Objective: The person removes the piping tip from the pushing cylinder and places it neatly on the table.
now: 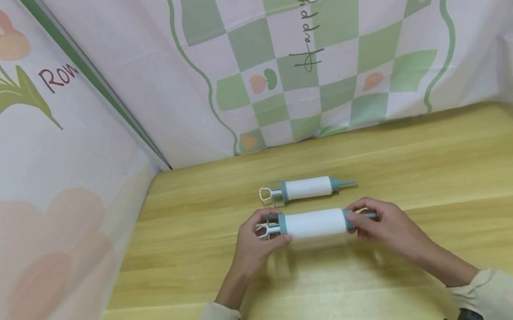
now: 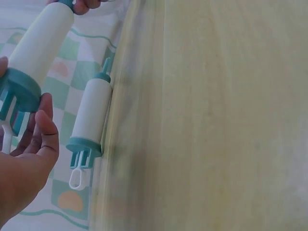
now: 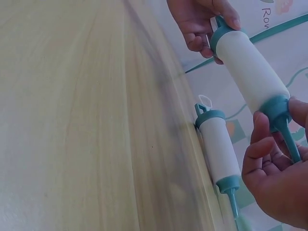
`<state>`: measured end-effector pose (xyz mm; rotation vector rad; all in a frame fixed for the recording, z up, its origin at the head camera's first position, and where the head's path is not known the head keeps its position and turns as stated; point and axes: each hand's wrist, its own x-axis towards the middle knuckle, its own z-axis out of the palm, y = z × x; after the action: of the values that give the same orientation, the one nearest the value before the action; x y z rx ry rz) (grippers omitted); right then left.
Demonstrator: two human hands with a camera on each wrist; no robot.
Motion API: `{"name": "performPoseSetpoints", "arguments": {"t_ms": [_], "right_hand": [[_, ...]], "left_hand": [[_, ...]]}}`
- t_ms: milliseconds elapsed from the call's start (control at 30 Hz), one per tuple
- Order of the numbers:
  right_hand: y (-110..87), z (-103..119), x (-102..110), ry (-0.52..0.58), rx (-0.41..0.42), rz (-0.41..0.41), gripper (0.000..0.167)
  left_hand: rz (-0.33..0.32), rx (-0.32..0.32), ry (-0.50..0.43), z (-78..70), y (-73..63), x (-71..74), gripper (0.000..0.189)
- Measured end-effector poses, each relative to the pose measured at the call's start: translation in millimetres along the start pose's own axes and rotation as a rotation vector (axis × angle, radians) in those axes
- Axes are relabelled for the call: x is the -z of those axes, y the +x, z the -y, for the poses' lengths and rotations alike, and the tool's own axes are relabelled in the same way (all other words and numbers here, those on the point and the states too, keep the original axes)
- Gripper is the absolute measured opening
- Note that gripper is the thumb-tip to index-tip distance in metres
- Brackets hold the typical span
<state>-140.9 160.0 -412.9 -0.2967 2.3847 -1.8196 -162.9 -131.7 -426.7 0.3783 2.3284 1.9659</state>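
Note:
Both hands hold a large plastic syringe [image 1: 315, 224] level above the wooden table, its white barrel capped in teal at both ends. My left hand [image 1: 250, 249] grips the teal collar at the plunger end, thumb on the near side and fingers on the far side. A white loop handle pokes out there, within the hand. On the other end, my right hand [image 1: 390, 225] pinches the teal nozzle cap [image 3: 276, 108], with the thin nozzle running between its fingers. Just beyond lies a second, similar syringe [image 1: 309, 188], nozzle pointing right and loop handle left.
The wooden table [image 1: 181, 286] extends around the hands. A curtain [image 1: 248, 48] with a green-and-white check pattern hangs along its back edge, and a flower-printed curtain [image 1: 33, 163] hangs on the left. Dark devices are strapped at both wrists.

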Motion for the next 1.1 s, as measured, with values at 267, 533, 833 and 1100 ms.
{"name": "performPoseSetpoints", "arguments": {"t_ms": [267, 533, 833, 1100], "right_hand": [[-0.4, -2, 2, 0.020, 0.005, -0.001, 0.033], [-0.7, -8, 3, 0.029, 0.015, 0.002, 0.034], [0.7, -15, 5, 0.021, 0.051, -0.013, 0.030], [2.6, -13, 4, 0.020, 0.079, -0.007, 0.027]], "left_hand": [[0.001, 0.013, 0.027, -0.6, 1.7, -3.6, 0.047], [-0.006, 0.060, 0.039, -2.1, 3.2, -6.7, 0.048], [-0.030, 0.092, 0.022, -2.7, 6.5, -11.1, 0.047], [-0.040, 0.117, -0.017, -2.4, 5.6, -10.1, 0.047]]}}
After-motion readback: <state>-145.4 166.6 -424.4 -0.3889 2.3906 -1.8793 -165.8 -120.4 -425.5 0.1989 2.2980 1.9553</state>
